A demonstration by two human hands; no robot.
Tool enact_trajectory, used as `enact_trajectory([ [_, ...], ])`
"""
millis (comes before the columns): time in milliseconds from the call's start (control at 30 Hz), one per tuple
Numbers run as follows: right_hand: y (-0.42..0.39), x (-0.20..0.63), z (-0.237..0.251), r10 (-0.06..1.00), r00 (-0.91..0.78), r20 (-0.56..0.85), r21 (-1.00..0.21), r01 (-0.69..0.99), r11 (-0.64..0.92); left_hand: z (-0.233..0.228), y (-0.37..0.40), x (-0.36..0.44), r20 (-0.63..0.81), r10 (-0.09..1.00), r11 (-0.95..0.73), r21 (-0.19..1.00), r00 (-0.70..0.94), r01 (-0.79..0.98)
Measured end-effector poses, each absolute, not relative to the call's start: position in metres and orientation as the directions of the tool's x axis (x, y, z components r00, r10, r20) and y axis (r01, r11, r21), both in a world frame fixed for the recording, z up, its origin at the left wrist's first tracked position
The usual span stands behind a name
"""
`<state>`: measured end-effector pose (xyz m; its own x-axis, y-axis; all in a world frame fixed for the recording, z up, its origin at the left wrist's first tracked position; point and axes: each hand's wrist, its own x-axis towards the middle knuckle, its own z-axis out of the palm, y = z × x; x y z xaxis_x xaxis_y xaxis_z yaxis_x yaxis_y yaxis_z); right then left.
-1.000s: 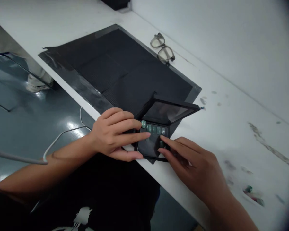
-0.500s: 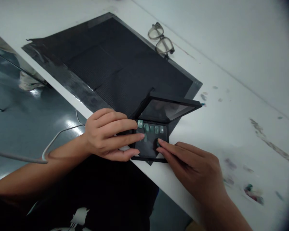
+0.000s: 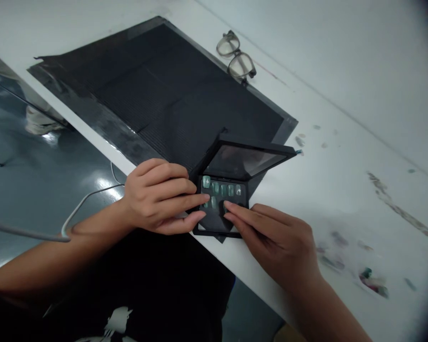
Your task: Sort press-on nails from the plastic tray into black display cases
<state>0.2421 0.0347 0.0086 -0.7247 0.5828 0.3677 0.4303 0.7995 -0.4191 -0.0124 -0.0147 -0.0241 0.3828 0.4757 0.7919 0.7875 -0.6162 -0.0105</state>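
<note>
A black hinged case [image 3: 216, 223] stands with its clear-windowed lid [image 3: 249, 154] raised, at the table's near edge. Inside, a row of shiny green press-on nails [image 3: 222, 190] lies along the hinge side, with a couple more [image 3: 214, 203] in a second row at the left. My left hand [image 3: 160, 197] grips the case's left side, thumb at the front corner and a fingertip beside the second row. Over the case's inside, my right hand [image 3: 278, 237] pinches a small green nail, mostly covered by thumb and forefinger.
A large black mat [image 3: 157, 90] lies under and behind the case. Eyeglasses [image 3: 237, 54] rest beyond it. To the right, the white table bears stains and a small heap of coloured bits [image 3: 373, 282]. A pale cable [image 3: 82, 204] hangs at the left.
My right hand has shifted left over the case, toward the second row of nails. The left hand's upper fingers have drawn back slightly from the first row.
</note>
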Motion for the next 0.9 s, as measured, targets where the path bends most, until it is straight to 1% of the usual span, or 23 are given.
enact_trajectory([
  [167,0.035,0.239,0.014,0.65,-0.7,0.295,-0.54,0.44,0.718,-0.022,-0.015,-0.013,0.784,0.487,-0.621,0.002,0.385,0.783],
  [233,0.036,0.236,0.014,0.666,-0.69,0.282,-0.564,0.443,0.697,-0.022,-0.015,-0.013,0.777,0.496,-0.612,-0.004,0.388,0.791],
  [433,0.034,0.234,0.006,0.662,-0.667,0.342,-0.542,0.435,0.719,-0.023,-0.015,-0.013,0.773,0.495,-0.601,-0.026,0.397,0.799],
  [567,0.033,0.237,0.006,0.659,-0.676,0.33,-0.562,0.42,0.713,-0.022,-0.016,-0.013,0.758,0.505,-0.599,-0.035,0.411,0.8],
  [767,0.029,0.244,0.015,0.666,-0.679,0.311,-0.558,0.437,0.706,-0.022,-0.015,-0.013,0.77,0.491,-0.603,-0.037,0.408,0.797],
  [833,0.027,0.245,0.015,0.645,-0.697,0.312,-0.57,0.405,0.714,-0.023,-0.014,-0.013,0.765,0.496,-0.593,-0.046,0.411,0.804],
  [900,0.024,0.245,0.016,0.6,-0.73,0.328,-0.567,0.356,0.742,-0.023,-0.014,-0.014,0.763,0.491,-0.596,-0.058,0.421,0.801],
])
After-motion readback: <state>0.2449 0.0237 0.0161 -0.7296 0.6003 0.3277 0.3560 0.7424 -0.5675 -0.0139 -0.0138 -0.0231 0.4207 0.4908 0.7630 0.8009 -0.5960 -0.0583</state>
